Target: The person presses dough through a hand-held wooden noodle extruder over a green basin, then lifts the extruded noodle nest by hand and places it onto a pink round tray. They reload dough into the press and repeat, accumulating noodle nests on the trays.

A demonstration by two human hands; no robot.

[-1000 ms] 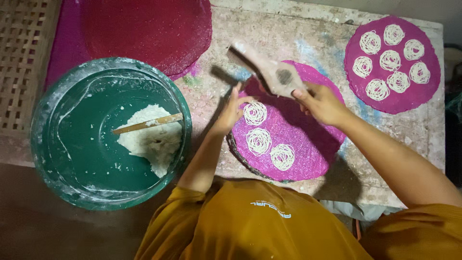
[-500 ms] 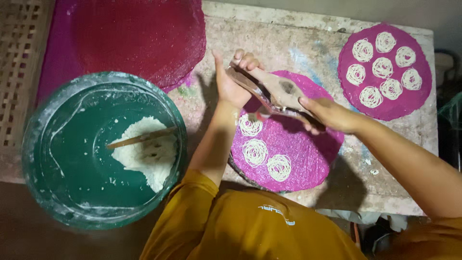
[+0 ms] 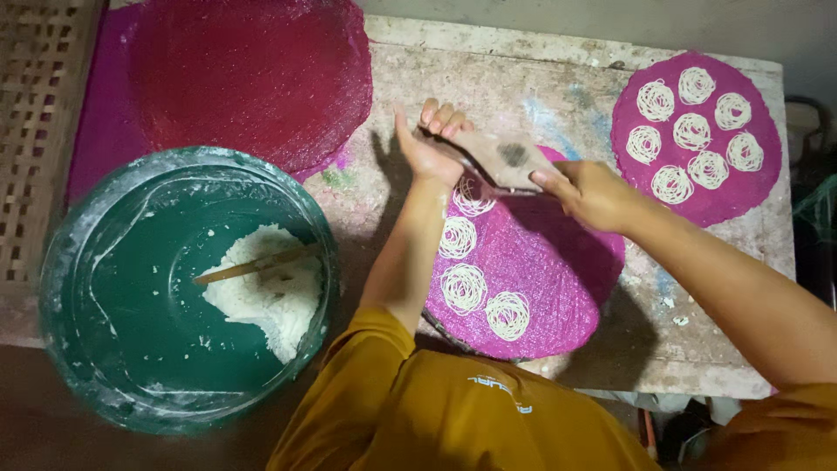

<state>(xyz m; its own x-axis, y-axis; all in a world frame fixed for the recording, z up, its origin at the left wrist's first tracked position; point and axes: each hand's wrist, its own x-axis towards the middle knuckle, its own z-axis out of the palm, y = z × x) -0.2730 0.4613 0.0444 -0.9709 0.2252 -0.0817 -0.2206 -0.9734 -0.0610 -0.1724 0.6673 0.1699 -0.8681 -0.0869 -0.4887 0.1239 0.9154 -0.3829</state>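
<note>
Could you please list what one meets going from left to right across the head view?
Woven brown lattice mat → round green basin of white dough → left hand → wooden noodle press → right hand → round magenta woven mat bearing seven white noodle coils.

No packages, labels, signs or screens are seen on or around the stone table [image 3: 558, 70].

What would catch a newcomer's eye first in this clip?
Both hands, left hand and right hand, grip a wooden press above a round pink mat dotted with white noodle coils. At left sits a big green basin of white dough.
</note>
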